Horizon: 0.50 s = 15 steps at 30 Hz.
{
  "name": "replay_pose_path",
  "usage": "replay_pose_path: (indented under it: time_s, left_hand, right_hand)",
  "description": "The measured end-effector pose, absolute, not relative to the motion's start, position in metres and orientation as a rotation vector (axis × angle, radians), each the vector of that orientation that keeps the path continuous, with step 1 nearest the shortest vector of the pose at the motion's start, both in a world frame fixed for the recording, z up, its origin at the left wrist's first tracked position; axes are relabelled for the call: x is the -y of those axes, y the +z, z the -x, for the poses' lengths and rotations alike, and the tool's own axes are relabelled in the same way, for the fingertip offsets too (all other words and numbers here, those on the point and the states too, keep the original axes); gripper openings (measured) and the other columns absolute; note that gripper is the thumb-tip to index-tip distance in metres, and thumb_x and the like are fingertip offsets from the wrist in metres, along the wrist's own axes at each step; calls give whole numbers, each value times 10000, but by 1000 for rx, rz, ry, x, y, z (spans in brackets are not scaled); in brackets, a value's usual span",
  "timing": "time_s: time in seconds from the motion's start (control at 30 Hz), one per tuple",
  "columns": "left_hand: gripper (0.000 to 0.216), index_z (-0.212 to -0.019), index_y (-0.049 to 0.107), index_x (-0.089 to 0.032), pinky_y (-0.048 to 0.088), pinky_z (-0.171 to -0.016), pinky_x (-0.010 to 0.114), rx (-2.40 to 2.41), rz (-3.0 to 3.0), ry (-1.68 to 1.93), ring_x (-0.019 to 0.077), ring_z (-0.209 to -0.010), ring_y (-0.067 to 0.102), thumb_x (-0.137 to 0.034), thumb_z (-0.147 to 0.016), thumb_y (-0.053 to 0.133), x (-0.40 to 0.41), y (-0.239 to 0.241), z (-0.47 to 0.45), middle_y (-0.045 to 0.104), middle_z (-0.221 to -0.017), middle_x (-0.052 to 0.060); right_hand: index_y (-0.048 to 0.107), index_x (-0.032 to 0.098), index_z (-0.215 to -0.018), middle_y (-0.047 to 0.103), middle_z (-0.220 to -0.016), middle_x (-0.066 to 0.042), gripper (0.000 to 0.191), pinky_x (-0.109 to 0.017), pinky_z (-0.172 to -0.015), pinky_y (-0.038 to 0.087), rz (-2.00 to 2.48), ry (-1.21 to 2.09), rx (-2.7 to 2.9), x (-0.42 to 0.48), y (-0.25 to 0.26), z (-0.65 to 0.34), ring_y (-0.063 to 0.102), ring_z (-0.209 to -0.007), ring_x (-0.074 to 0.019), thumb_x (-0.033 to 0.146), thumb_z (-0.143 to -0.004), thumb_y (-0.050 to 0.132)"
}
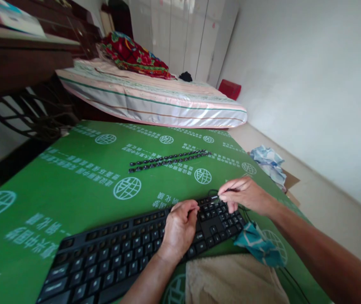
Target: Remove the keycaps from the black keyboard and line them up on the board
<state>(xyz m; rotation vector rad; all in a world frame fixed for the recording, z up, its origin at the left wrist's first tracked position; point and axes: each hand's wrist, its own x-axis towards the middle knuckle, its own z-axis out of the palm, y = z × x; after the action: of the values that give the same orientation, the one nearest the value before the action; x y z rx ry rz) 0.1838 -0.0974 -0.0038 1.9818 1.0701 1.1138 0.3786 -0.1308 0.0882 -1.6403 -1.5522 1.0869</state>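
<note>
A black computer keyboard [117, 249] lies at a slant across the green printed board. Along its top edge the row of key slots looks bare of caps. My left hand [180, 226] is over the keyboard's middle, fingers curled into a pinch; whatever is in them is hidden. Over the number-pad end, my right hand [244, 195] has thumb and fingertips pressed together, on something too small to name. Beyond the keyboard, two lines of small black keycaps [168, 160] rest on the board.
The green board [82, 190] covers the work surface. Near me lie a beige cloth [231, 278] and a crumpled teal cloth [259, 245], with a dark cable [294, 280] beside them. A bed [155, 99] stands behind. Crumpled fabric [267, 162] lies on the floor at right.
</note>
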Motion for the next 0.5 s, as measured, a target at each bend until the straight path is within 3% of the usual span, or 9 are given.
replay_pose_path:
  time_s: [0.5]
  left_hand:
    - [167,-818,641,-188,488,-748,269,-1103,-2018,1011,156,-775,628,-80,-766,524,99,0,-185,687,-792,11]
  right_hand:
    - [672,129,-757,590,-431,14,191,-179,-417,420,1771,1078,1647,116,65,-358,523,-374,-89,304,-706,615]
